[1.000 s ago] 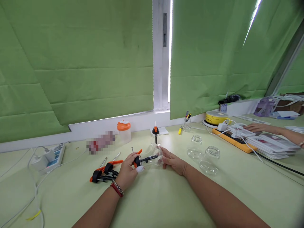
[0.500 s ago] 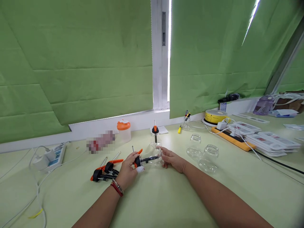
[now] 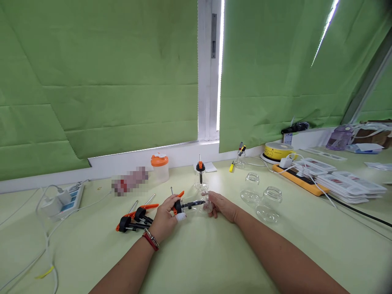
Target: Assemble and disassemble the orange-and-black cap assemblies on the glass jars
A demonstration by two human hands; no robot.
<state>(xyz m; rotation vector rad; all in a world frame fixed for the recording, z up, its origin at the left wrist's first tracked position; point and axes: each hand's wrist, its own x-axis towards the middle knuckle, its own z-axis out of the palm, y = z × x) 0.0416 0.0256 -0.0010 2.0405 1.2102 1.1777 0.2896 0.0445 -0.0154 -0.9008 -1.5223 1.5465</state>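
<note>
Power strip (image 3: 72, 202) with white plugs (image 3: 50, 208) sits at far left on the pale table (image 3: 214, 253), its loose cables (image 3: 47, 245) trailing nearby. Next, two loose black caps with orange levers (image 3: 125, 223) lie close together. From my remote seat I see the left hand (image 3: 167, 218) pinching another black cap (image 3: 177, 207) between thumb and fingers, its dark tube (image 3: 194, 203) reaching into a clear jar (image 3: 198, 209) tipped on its side. The right hand (image 3: 222, 206) curls its fingers around the jar's base. I judge the step in hand as fitting cap to mouth; whether it has seated, I cannot tell. The next move probably calls for keeping both aligned while turning. Just behind, a capped jar (image 3: 201, 185) stands upright, limiting forward reach. Farther right, two uncapped jars (image 3: 269, 204) stand near an orange power strip (image 3: 306, 183). Open table lies between the forearms (image 3: 122, 267).
</note>
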